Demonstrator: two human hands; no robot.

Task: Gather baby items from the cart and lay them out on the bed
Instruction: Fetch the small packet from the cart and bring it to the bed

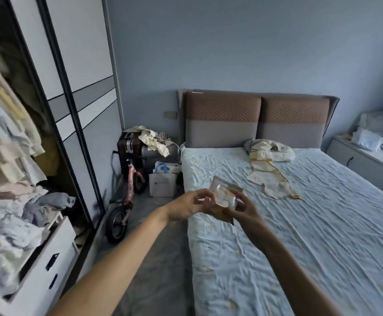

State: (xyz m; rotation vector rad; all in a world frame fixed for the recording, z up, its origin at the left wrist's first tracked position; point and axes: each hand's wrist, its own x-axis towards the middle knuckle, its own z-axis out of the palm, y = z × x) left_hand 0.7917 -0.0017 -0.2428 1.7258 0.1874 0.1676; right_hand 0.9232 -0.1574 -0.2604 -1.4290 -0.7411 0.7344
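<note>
I hold a small clear plastic packet point(223, 192) with a folded cream and yellow baby item inside, above the left edge of the bed point(322, 224). My left hand point(189, 205) pinches the packet's left side. My right hand point(246, 207) grips its right and lower side. Cream and yellow baby clothes point(272, 179) lie spread on the pale blue sheet near the headboard, with a bundled heap point(270, 150) behind them. No cart shows in view.
An open wardrobe point(15, 156) full of clothes stands at the left, with a white drawer unit point(49, 258) below. A pink balance bike point(126, 197), suitcases point(140, 153) topped with clothes and white bags point(164, 181) fill the corner beside the bed. A window bench point(368, 160) lies far right.
</note>
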